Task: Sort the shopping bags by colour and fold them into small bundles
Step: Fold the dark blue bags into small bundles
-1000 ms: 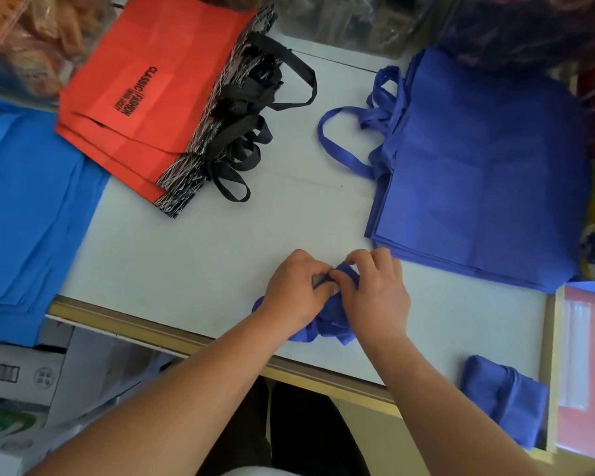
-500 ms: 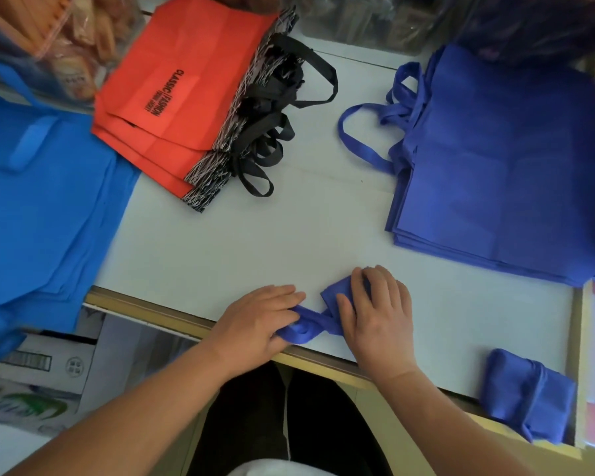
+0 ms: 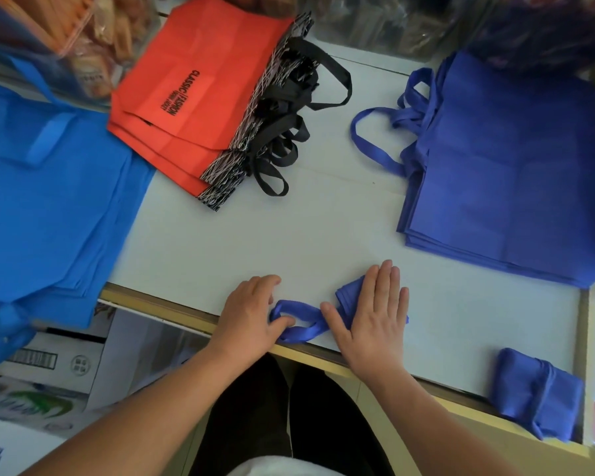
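Head view: pressing the half-folded purple bag point(image 3: 349, 292) flat under the right hand point(image 3: 375, 321), fingers straight, and pinning its handle loops point(image 3: 304, 326) just left of that palm with the loose-fingered left hand point(image 3: 251, 314). Probably best leaning down firmly while wrapping loops snug.

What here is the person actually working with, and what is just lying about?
Job: left hand, right hand, half-folded indigo bag, finished indigo bundle, indigo bags, red bags, bright blue bags.
Lying about: cardboard boxes, snack packets.
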Motion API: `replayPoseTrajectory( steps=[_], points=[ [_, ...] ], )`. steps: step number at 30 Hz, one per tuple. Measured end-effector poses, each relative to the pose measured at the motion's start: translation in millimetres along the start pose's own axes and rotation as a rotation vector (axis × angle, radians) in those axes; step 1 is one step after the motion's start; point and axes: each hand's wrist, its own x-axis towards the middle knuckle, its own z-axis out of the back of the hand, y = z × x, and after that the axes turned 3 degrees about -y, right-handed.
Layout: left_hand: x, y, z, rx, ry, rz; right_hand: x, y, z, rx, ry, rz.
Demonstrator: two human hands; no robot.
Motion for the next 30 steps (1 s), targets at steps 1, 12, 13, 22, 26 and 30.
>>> replayPoseTrajectory(
  steps=[1, 12, 13, 22, 26, 30],
  points=[
    [1.3, 0.7, 0.4, 0.019, 0.029, 0.009, 0.5, 0.4, -0.6, -0.036, 0.003, 0.001],
    [19.1, -31.9, 33.1, -1.068, 0.271, 0.604, 0.8, 3.2, -3.7, -0.041, -0.007, -0.034],
    [24.3, -36.4, 33.4, -1.207, 0.223, 0.668, 1.3, 3.8, -3.1, -0.026, -0.005, -0.036],
    [48.7, -55.2, 42.0, -1.369, 0.261, 0.855, 1.7, 2.8, 3.5, 0.087, 0.031, -0.069],
    [47.1, -36.1, 45.2, -0.641, 0.481, 0.574, -3.8, -6.7, 9.3, 0.288, -0.038, -0.251],
    [58.2, -35.3, 56.9, -0.225, 0.623, 0.319, -9.6, -9.5, 22.6, 0.239, -0.105, -0.536]
  ],
)
